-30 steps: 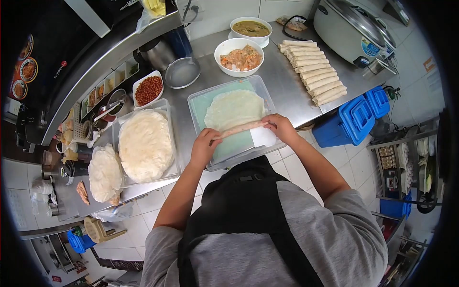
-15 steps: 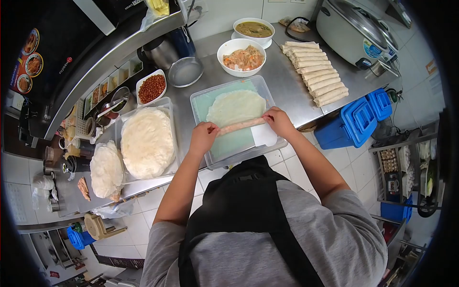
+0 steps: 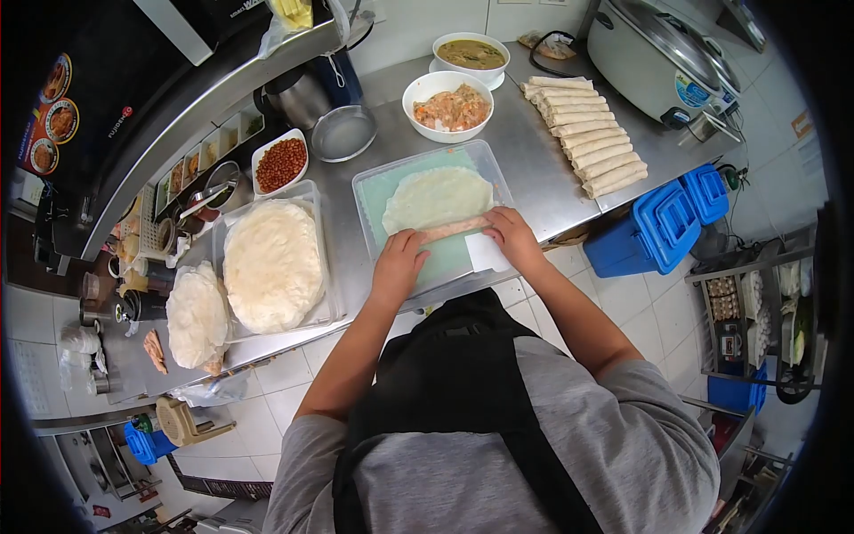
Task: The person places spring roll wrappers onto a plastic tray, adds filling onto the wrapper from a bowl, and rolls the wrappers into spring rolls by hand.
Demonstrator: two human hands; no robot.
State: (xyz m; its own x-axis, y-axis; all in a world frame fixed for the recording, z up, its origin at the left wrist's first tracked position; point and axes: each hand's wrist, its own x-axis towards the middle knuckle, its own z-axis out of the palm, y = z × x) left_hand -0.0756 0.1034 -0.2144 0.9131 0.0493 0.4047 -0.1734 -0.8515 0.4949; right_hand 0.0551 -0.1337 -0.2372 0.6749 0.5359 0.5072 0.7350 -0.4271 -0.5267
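A round pale wrapper (image 3: 438, 195) lies on a green sheet (image 3: 374, 184) over a clear plastic lid. Along the wrapper's near edge runs a long, thin roll (image 3: 455, 228) with pinkish filling showing through. My left hand (image 3: 400, 260) has its fingers closed on the roll's left end. At the right end, my right hand (image 3: 511, 235) grips the roll in the same way. A small white piece (image 3: 487, 253) lies beneath the roll, beside my right hand. Beyond the lid stands a white bowl of orange-pink filling (image 3: 451, 109).
Finished rolls (image 3: 592, 138) lie in a row at the right. A tray of stacked wrappers (image 3: 271, 266) and another wrapper pile (image 3: 197, 315) are at the left. Behind are a bowl of nuts (image 3: 281, 164), a metal dish (image 3: 343, 134), a soup bowl (image 3: 471, 54) and a large cooker (image 3: 654, 60).
My left hand has moved right and inward along the roll, and its fingers now lie over the left end. My right hand has shifted slightly inward.
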